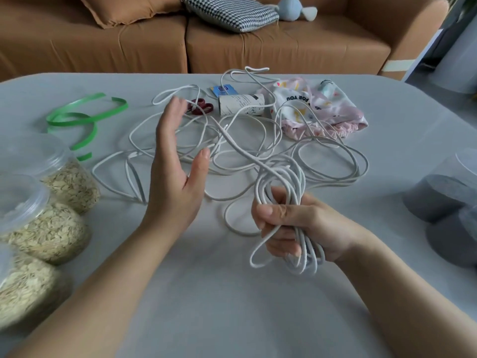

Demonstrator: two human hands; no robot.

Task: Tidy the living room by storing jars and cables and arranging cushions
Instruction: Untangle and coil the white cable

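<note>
R hand (289,228) grips cable (281,177) coil, L hand (175,177) splayed; jars (51,228) left, scissors (204,107) amid tangle

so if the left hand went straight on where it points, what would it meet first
Likely a loop of the white cable, just before the red scissors; the left hand may hover higher.

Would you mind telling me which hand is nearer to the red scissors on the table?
Left. The left hand is open, reaching right beside the red scissors. The right hand sits much nearer the camera, gripping the coiled white cable.
</note>
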